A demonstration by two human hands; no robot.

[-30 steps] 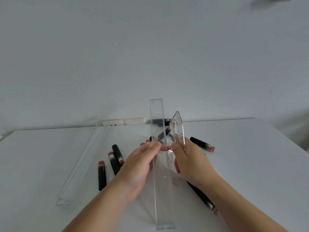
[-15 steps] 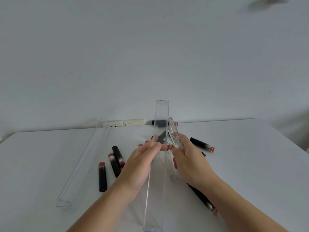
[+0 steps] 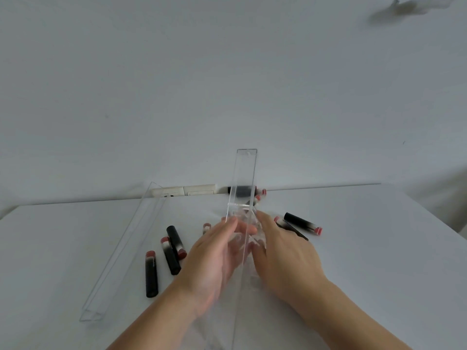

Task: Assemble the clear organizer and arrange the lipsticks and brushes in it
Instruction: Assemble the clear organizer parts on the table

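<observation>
Steadying the tall clear panel (image 3: pixel 242 188), left hand (image 3: pixel 214 258) is pressing flat-fingered while right hand (image 3: pixel 283 251), fingers hidden, should be seating the small clear piece (image 3: pixel 246 215) squarely.

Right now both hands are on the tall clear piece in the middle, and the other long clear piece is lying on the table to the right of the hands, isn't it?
Not quite. The head view shows the other long clear piece lying on the table to the left of the hands, beside three lipsticks. The rest holds: the left hand and right hand are both on the tall clear piece in the middle.
</observation>
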